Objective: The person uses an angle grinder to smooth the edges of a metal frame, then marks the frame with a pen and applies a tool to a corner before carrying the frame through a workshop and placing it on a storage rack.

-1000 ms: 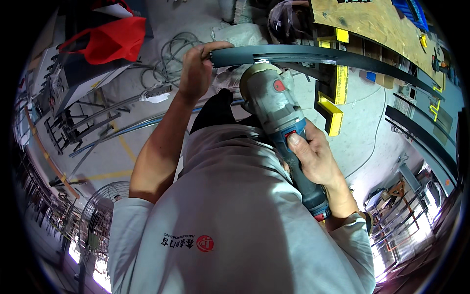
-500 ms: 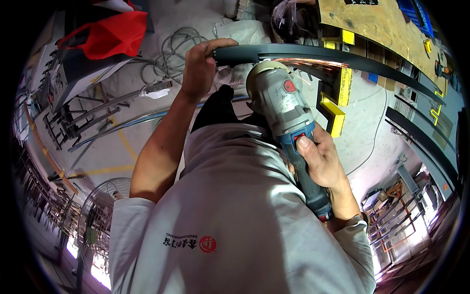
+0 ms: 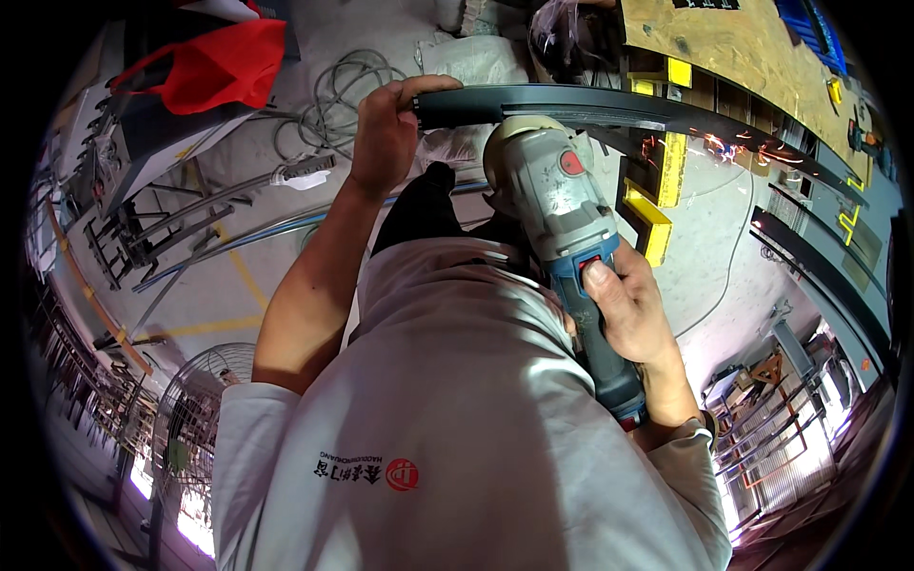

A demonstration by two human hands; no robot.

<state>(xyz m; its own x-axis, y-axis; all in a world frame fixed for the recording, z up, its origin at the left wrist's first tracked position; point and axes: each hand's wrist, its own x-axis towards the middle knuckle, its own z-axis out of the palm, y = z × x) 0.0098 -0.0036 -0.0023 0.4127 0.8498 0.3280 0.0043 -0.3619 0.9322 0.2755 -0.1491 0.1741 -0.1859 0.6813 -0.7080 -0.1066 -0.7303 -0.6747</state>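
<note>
My left hand (image 3: 387, 143) is closed around the near-left end of a long black metal profile (image 3: 590, 107), which runs off to the right. In my right hand (image 3: 630, 309) is a grey and blue angle grinder (image 3: 557, 195), its thumb lying by the red switch. The grinder's head is at the profile's near edge, a little right of my left hand. Its pale guard and tool body hide most of the disc, so whether it touches the metal I cannot tell. Orange sparks (image 3: 728, 147) scatter along the profile farther right.
Yellow-edged supports (image 3: 652, 224) stand below the profile, by a wooden-topped bench (image 3: 724, 43). Another dark profile (image 3: 819, 271) lies at right. Coiled cable (image 3: 333, 100) and metal bars lie on the floor at left. A wire-caged fan (image 3: 205, 409) is at lower left, a red cloth (image 3: 224, 71) at upper left.
The grinder's head has shifted slightly right and turned a little. The spark streak beside the disc is gone; scattered sparks now show farther right. My left hand stays on the profile.
</note>
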